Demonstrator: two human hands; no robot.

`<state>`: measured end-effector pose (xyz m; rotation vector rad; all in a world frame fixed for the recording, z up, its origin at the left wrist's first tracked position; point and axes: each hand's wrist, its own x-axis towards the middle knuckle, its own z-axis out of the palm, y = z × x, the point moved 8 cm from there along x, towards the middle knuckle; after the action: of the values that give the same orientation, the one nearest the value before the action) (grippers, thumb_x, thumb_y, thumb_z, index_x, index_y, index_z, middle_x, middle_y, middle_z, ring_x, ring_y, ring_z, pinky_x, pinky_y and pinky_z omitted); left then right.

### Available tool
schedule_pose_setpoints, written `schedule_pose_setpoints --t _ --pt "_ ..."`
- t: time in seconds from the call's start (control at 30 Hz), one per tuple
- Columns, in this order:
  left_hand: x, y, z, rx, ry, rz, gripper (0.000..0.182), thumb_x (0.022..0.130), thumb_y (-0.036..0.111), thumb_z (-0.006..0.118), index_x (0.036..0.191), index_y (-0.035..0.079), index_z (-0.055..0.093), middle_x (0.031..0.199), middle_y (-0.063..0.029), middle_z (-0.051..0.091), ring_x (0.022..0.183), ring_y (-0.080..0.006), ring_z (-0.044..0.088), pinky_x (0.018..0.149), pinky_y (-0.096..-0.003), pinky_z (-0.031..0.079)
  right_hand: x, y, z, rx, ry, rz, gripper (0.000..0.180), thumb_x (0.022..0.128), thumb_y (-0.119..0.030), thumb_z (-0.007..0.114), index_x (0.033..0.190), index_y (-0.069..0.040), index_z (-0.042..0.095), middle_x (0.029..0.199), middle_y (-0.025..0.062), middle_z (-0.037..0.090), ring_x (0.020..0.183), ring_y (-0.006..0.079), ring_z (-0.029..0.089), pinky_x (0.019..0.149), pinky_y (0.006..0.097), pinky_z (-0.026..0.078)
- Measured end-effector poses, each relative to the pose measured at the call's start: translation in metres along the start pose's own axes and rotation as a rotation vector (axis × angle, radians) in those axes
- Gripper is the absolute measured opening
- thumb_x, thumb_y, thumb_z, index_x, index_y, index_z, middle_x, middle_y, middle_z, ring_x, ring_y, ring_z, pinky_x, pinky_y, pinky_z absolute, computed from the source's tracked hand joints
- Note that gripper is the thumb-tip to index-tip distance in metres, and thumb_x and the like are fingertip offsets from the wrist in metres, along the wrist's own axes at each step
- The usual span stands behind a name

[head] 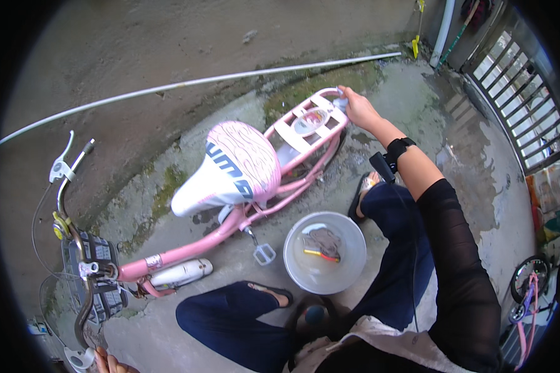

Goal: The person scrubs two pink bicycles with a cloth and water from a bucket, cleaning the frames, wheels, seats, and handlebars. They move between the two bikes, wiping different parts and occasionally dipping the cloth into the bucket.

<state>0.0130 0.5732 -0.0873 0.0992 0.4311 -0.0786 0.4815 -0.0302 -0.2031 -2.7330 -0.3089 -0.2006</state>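
A pink child's bicycle (182, 252) stands across the view, with a pink and white saddle (233, 168). My right hand (358, 108) presses a greyish cloth (340, 101) against the end of its rear rack (308, 122). At the bottom left, my left hand (112, 362) is on the near end of the handlebar (84, 307), by a brake lever; it is partly cut off by the picture's edge. A pale bucket (325, 279) of water stands between my feet and holds a grey-brown cloth (324, 242) and a yellow and red handled thing (322, 255).
A long white pipe (200, 84) lies along the base of the wall. A wire basket (100, 298) is at the bicycle's front. One pedal (264, 254) sticks out near the bucket. A barred gate (518, 98) and another small bicycle (527, 298) are at the right.
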Motion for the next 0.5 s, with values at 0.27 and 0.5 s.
schedule_pose_setpoints --t 0.27,0.5 --pt "0.026 -0.014 0.011 0.043 0.076 0.067 0.051 0.093 0.054 0.029 0.062 0.014 0.034 0.056 0.0015 0.034 0.049 -0.0104 0.026 0.048 -0.0299 0.029 -0.051 0.004 0.001 0.312 0.426 0.099 0.021 0.091 -0.019 0.053 0.096 -0.001 0.060 0.085 0.0181 0.065 0.080 0.0381 0.062 0.072 0.0423 0.049" --pt "0.044 -0.035 0.016 0.097 0.211 0.141 0.050 0.094 0.052 0.029 0.063 0.014 0.034 0.056 0.0015 0.033 0.049 -0.0103 0.026 0.048 -0.0295 0.029 -0.056 0.075 0.022 0.358 0.423 0.488 0.024 0.092 -0.020 0.050 0.108 -0.003 0.058 0.081 0.0168 0.066 0.074 0.0342 0.063 0.067 0.0411 0.050"
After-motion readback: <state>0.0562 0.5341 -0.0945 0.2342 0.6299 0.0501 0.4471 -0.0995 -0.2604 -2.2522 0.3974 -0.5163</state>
